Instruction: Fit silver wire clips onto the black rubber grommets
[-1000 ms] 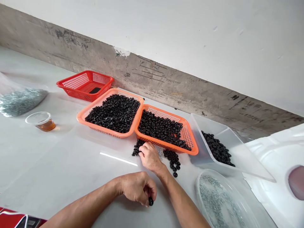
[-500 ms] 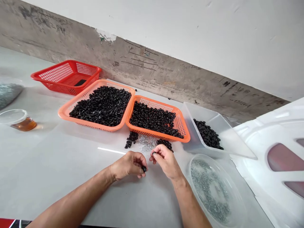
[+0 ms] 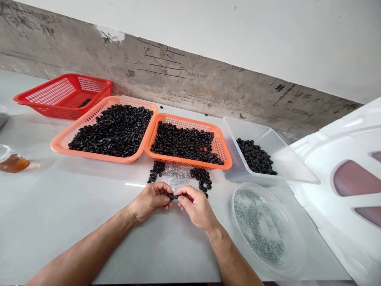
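At the table [image 3: 166, 254], left hand [image 3: 151, 200] faces right hand [image 3: 196, 208], both pinching black pieces [image 3: 170, 196].

Small silver bits [image 3: 177, 174] lie between two groups of small black pieces [image 3: 201, 174], at the near side of the smaller orange rectangular plastic basket [image 3: 190, 162]; right of it stands the clear rectangular plastic bin [image 3: 293, 167].

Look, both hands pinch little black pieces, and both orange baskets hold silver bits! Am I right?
Not quite: in the head view, both orange baskets hold black pieces, not silver bits. The left hand and right hand do each pinch a little black piece.
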`<state>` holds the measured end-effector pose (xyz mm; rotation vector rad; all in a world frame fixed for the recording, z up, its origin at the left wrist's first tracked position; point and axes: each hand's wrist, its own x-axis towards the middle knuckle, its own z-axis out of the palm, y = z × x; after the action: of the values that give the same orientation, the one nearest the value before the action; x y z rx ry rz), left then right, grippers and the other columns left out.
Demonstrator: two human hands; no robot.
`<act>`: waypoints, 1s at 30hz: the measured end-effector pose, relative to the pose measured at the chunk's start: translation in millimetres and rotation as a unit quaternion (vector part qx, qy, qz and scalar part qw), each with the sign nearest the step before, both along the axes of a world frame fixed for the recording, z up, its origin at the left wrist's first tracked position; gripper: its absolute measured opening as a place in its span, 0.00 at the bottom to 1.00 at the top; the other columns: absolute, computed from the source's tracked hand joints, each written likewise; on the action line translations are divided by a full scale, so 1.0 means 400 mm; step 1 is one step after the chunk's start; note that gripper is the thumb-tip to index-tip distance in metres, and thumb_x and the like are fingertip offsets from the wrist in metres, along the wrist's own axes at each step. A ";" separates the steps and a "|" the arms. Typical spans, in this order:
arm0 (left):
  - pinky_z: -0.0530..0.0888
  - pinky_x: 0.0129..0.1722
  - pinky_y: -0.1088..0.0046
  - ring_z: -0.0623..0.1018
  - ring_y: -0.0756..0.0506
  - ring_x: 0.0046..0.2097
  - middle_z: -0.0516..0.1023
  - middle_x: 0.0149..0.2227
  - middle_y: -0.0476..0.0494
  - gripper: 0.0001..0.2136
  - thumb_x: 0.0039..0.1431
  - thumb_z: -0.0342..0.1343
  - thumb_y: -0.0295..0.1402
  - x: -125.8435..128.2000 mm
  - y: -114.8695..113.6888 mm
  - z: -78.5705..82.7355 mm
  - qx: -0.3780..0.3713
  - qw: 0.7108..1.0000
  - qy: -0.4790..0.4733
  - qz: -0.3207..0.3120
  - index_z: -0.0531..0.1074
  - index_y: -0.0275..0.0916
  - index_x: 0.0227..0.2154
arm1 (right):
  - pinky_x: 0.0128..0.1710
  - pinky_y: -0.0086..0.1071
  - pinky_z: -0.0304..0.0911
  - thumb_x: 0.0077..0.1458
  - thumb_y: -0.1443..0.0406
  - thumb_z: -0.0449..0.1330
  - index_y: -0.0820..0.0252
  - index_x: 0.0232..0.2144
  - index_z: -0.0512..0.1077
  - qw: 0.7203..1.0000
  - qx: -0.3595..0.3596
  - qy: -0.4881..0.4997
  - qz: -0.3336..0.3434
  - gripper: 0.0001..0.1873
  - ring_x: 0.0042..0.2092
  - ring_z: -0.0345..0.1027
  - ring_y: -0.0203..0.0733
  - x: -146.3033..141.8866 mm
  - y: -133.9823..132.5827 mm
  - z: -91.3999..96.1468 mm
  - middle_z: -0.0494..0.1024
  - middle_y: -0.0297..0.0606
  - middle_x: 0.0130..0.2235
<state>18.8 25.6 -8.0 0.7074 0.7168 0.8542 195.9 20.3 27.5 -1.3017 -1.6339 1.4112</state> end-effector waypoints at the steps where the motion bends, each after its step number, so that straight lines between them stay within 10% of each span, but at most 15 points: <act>1: 0.68 0.28 0.74 0.74 0.49 0.28 0.75 0.26 0.45 0.09 0.45 0.61 0.23 0.001 -0.001 0.000 0.004 1.000 0.005 0.002 0.69 0.32 0.32 | 0.28 0.27 0.61 0.51 0.68 0.53 0.60 0.32 0.68 1.000 0.000 -0.009 0.000 0.05 0.26 0.62 0.32 -0.002 -0.001 -0.001 0.68 0.31 0.25; 30: 0.67 0.35 0.73 0.72 0.47 0.34 0.74 0.31 0.48 0.09 0.49 0.49 0.24 0.018 -0.018 -0.018 0.221 0.923 0.313 0.039 0.72 0.37 0.33 | 0.33 0.30 0.62 0.52 0.72 0.51 0.57 0.29 0.73 0.966 0.209 -0.151 0.014 0.11 0.31 0.66 0.38 -0.019 -0.010 -0.028 0.73 0.37 0.29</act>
<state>26.2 18.2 -15.3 1.4023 1.1419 0.8741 188.3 16.4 16.5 -1.2841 -2.0223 0.8400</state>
